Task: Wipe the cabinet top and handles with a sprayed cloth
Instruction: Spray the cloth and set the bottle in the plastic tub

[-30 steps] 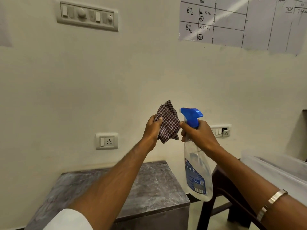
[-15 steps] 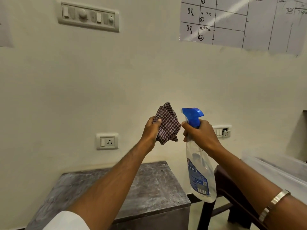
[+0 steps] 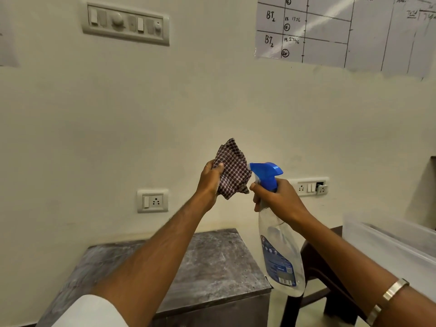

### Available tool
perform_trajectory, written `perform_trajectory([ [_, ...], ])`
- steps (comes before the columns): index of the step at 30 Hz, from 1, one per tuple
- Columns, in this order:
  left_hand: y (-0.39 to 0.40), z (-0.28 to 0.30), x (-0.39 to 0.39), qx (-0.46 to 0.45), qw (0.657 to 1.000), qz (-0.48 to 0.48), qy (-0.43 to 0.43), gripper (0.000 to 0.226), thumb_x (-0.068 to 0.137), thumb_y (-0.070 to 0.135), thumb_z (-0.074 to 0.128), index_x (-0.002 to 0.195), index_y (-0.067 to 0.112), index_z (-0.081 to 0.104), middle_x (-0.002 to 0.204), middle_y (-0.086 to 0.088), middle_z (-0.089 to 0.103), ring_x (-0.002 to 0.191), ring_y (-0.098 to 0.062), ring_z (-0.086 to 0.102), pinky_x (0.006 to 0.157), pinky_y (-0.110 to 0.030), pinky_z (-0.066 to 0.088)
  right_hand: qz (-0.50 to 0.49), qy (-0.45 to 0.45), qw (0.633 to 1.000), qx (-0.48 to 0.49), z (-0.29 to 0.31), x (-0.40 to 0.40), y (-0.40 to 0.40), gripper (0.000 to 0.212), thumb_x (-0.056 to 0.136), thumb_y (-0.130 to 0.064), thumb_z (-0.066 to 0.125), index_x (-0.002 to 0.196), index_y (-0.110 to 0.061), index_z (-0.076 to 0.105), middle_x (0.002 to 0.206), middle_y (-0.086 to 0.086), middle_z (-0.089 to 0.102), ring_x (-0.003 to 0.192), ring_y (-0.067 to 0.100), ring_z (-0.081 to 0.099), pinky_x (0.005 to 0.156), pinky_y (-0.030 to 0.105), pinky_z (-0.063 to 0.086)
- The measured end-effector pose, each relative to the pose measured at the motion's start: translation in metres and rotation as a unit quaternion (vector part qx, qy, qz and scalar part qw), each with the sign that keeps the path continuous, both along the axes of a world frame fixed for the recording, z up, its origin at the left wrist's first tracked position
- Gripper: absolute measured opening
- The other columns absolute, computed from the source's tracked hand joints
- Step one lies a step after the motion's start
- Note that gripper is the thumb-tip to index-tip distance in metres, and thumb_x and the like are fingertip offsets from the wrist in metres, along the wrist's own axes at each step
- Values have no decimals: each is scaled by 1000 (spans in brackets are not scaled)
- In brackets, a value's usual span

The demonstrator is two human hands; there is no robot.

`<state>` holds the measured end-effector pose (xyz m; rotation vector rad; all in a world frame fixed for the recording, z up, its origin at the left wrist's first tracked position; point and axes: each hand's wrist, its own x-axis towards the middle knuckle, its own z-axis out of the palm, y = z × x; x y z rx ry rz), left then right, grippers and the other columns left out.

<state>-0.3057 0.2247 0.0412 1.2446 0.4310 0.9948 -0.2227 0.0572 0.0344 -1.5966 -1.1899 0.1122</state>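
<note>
My left hand [image 3: 210,179] holds a bunched checked cloth [image 3: 233,169] up in front of the wall. Just to its right, my right hand [image 3: 274,197] grips the neck of a clear spray bottle [image 3: 278,251] with a blue trigger head [image 3: 266,174]; the nozzle points at the cloth, almost touching it. Below both arms stands the cabinet, with its grey mottled top [image 3: 212,265] partly hidden by my left forearm. The cabinet's handles are out of sight.
A dark brown chair or stool [image 3: 325,286] stands right of the cabinet. A translucent plastic bin [image 3: 389,246] sits at the right edge. The wall carries a socket [image 3: 153,200], another socket strip [image 3: 309,186], a switch panel [image 3: 125,24] and a whiteboard sheet [image 3: 342,31].
The spray bottle has dropped slightly and its nozzle has come closer to the cloth. My left hand has kept the cloth raised in about the same spot.
</note>
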Motion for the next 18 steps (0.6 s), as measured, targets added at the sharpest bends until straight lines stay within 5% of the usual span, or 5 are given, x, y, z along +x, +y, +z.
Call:
perform_trajectory([
  [5, -3, 0, -1, 3, 1000, -3, -11, 31, 101, 17, 43, 132, 16, 48, 118, -8, 62, 98, -24, 64, 76, -37, 57, 67, -14, 997, -36, -2, -15, 4, 25, 92, -29, 60, 83, -6, 64, 71, 7, 71, 67, 21, 70, 73, 30, 57],
  [11, -3, 1, -7, 4, 1000, -3, -12, 34, 101, 17, 42, 134, 15, 47, 122, -9, 60, 97, -22, 63, 74, -35, 56, 67, -27, 996, -46, -5, -23, 8, 24, 91, -29, 61, 84, -6, 64, 69, 4, 71, 65, 19, 70, 71, 26, 56],
  [18, 0, 8, -15, -13, 1000, 9, -23, 33, 101, 17, 43, 133, 16, 47, 127, -13, 59, 109, -32, 62, 91, -51, 53, 45, -12, 998, -39, -8, -18, 1, 25, 91, -29, 61, 83, -6, 65, 69, 3, 71, 64, 18, 70, 71, 27, 56],
])
